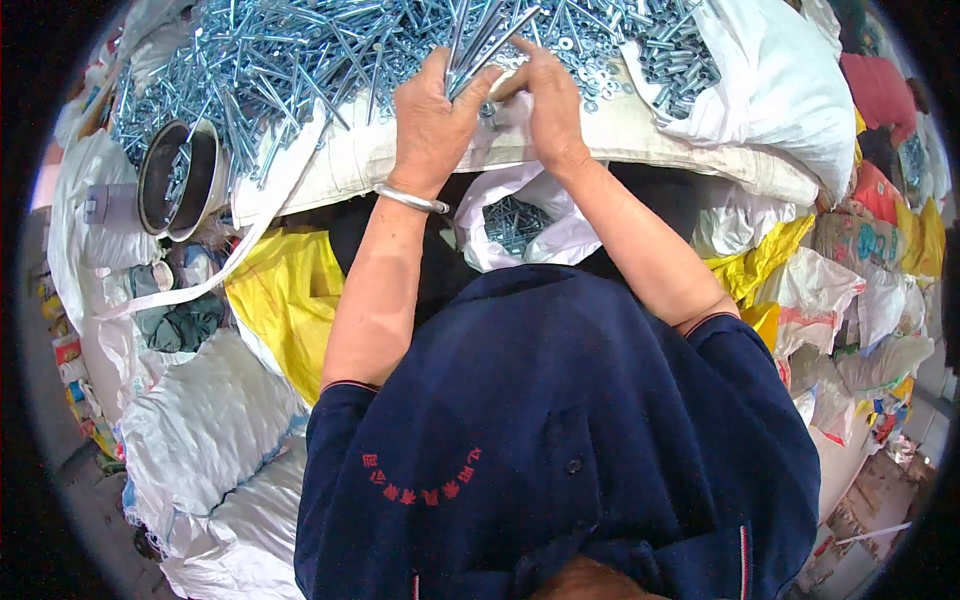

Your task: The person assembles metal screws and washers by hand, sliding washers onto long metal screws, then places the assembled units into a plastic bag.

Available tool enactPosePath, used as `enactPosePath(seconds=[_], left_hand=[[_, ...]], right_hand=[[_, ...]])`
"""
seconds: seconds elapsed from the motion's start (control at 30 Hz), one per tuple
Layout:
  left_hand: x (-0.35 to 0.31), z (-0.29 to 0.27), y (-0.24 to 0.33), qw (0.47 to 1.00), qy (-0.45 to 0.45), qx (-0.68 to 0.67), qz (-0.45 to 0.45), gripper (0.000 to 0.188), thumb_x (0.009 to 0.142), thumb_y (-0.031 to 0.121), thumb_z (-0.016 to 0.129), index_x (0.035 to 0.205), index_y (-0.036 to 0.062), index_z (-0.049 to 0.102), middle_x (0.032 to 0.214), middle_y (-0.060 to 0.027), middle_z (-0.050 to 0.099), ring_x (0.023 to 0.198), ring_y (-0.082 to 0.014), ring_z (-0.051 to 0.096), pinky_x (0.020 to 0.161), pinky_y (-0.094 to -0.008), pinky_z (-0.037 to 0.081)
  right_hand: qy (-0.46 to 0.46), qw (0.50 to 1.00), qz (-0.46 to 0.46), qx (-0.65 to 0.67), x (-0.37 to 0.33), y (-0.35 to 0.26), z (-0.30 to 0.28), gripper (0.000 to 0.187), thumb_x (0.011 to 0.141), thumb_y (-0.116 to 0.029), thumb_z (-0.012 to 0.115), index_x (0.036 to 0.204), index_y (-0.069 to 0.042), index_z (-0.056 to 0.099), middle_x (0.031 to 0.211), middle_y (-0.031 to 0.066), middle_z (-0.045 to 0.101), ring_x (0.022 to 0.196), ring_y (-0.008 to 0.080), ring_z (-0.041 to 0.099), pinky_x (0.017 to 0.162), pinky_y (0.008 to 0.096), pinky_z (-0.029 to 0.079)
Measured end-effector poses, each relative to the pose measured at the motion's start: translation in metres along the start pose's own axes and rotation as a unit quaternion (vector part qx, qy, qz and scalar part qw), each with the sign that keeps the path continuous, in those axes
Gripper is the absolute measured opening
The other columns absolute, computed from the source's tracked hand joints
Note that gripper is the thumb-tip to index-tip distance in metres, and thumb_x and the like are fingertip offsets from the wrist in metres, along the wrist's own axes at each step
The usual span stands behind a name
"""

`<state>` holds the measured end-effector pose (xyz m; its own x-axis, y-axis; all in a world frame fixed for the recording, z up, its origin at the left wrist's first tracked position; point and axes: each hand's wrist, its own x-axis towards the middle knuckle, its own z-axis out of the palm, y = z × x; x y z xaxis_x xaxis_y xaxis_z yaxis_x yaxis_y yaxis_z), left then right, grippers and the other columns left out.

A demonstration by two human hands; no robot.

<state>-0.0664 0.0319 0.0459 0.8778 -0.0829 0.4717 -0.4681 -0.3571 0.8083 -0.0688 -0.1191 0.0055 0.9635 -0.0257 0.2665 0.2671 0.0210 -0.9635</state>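
Observation:
My left hand (430,125), with a metal bangle at its wrist, is closed round a bundle of long silvery bolts (482,42). Their shafts fan up and away from between thumb and fingers. Close on the right, my right hand (555,110) has its fingers curled in toward the bundle. Whatever its fingertips pinch is too small to make out. Beyond both hands spreads a heap of loose long bolts (290,60), and flat washers (597,75) lie scattered by my right hand.
Short metal sleeves (675,70) fill an opened white sack at the far right. A dark-lined pan (205,180) tilts at the left. Below my hands, a white bag (560,235) holds metal pieces. Yellow sacking (285,300) and stuffed white sacks (205,430) lie around me.

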Motion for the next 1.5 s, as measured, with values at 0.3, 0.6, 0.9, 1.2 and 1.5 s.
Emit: enactPosePath(seconds=[0.3, 0.6, 0.9, 1.2, 1.5], left_hand=[[0.000, 0.005, 0.001, 1.000, -0.007, 0.008, 0.020, 0.033, 0.085, 0.028, 0.072, 0.090, -0.0012, 0.058, 0.075, -0.0182, 0.066, 0.067, -0.0324, 0.067, 0.058, -0.0362, 0.049], [-0.001, 0.001, 0.007, 1.000, -0.021, 0.017, 0.011, 0.030, 0.085, 0.027, 0.073, 0.090, -0.0004, 0.060, 0.077, -0.0158, 0.068, 0.067, -0.0283, 0.066, 0.060, -0.0353, 0.049], [-0.002, 0.002, -0.001, 0.999, -0.020, 0.027, 0.028, 0.031, 0.085, 0.028, 0.072, 0.091, 0.0004, 0.059, 0.076, -0.0176, 0.066, 0.067, -0.0337, 0.066, 0.058, -0.0366, 0.049], [-0.002, 0.001, 0.008, 1.000, -0.022, -0.006, -0.007, 0.031, 0.084, 0.026, 0.073, 0.093, -0.0007, 0.061, 0.077, -0.0162, 0.067, 0.066, -0.0266, 0.065, 0.062, -0.0342, 0.049], [-0.030, 0.002, 0.028, 0.998, -0.025, -0.004, -0.065, 0.029, 0.085, 0.024, 0.073, 0.087, -0.0013, 0.059, 0.070, -0.0129, 0.063, 0.059, -0.0228, 0.058, 0.058, -0.0358, 0.045]], right_hand=[[0.026, 0.997, -0.064, -0.034, 0.000, 0.005, -0.002, 0.059, 0.102, -0.043, 0.038, 0.135, 0.005, 0.046, 0.083, 0.0108, 0.067, 0.084, 0.0156, 0.060, 0.089, 0.0299, 0.045], [0.022, 0.992, -0.097, -0.080, -0.002, 0.013, 0.001, 0.061, 0.102, -0.046, 0.034, 0.129, 0.008, 0.047, 0.076, 0.0065, 0.066, 0.081, 0.0165, 0.059, 0.090, 0.0307, 0.044], [0.003, 0.997, -0.066, -0.047, -0.009, 0.002, -0.005, 0.058, 0.099, -0.043, 0.046, 0.136, 0.002, 0.046, 0.076, 0.0086, 0.063, 0.077, 0.0172, 0.059, 0.083, 0.0308, 0.046], [-0.109, 0.953, -0.176, -0.222, -0.009, 0.003, -0.004, 0.015, 0.085, -0.013, 0.061, 0.090, 0.001, 0.063, 0.084, 0.0189, 0.061, 0.079, 0.0393, 0.061, 0.070, 0.0452, 0.048], [-0.151, 0.907, -0.193, -0.344, -0.047, -0.028, -0.014, 0.020, 0.085, -0.018, 0.064, 0.083, 0.001, 0.059, 0.081, 0.0183, 0.058, 0.077, 0.0393, 0.059, 0.069, 0.0477, 0.046]])
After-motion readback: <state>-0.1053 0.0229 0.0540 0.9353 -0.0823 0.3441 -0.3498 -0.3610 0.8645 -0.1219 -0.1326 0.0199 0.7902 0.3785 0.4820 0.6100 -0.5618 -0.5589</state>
